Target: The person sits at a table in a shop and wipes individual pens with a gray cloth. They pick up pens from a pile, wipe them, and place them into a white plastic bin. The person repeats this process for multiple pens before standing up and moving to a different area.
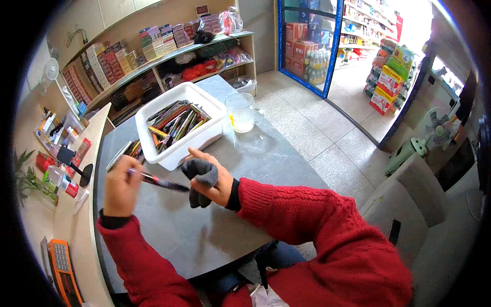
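Observation:
My left hand [119,188], blurred, grips one end of a slim dark pen-like stick [165,183] with reddish and purple parts. Its other end points right, towards a grey cloth [200,173] bunched in my right hand [216,180]. Whether stick and cloth touch I cannot tell. Just beyond my hands a white plastic tub [180,151] stands on the grey table [245,161]. Inside the tub lies a heap of similar slim sticks [178,122], mostly dark, some red or yellow. More of them [136,150] lie at the tub's left, beside a pale-rimmed object.
A clear plastic jug [241,115] stands right of the tub. Along the left runs a wooden counter [73,215] with a black stand [74,163] and an orange calculator-like device [65,268]. Shelves of small boxes [153,42] line the back. A chair [399,195] is at the right.

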Available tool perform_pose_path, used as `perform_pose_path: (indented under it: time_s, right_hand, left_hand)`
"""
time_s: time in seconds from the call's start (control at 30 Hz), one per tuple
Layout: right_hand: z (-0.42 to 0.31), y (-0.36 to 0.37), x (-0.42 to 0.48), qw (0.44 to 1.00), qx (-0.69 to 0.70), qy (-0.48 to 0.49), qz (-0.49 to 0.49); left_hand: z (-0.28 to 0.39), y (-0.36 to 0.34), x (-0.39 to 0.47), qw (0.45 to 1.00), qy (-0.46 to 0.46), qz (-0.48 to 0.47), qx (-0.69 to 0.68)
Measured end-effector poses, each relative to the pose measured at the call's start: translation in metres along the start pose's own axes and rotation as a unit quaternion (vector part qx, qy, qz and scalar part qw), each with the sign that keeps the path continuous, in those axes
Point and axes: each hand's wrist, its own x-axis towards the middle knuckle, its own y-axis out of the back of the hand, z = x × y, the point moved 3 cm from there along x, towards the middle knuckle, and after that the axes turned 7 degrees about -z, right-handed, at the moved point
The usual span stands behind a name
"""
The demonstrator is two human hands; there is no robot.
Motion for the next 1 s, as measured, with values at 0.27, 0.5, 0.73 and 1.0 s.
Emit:
perform_pose_path:
  time_s: [0.27, 0.5, 0.73, 1.0]
  right_hand:
    - [-0.003, -0.021, 0.000, 0.976, 0.027, -0.127, -0.175]
    - [0.013, -0.025, 0.003, 0.963, -0.039, -0.174, -0.204]
    - [0.004, -0.033, 0.000, 0.944, -0.100, -0.119, -0.292]
    - [0.003, -0.025, -0.006, 0.940, -0.102, -0.092, -0.312]
  left_hand:
    - [0.028, -0.049, 0.000, 0.982, -0.072, -0.158, -0.071]
    - [-0.017, 0.039, -0.019, 0.894, -0.146, 0.405, -0.124]
    - [0.002, 0.003, 0.001, 0.837, -0.283, 0.464, 0.071]
    - [-0.096, -0.048, 0.033, 0.958, -0.055, 0.262, 0.106]
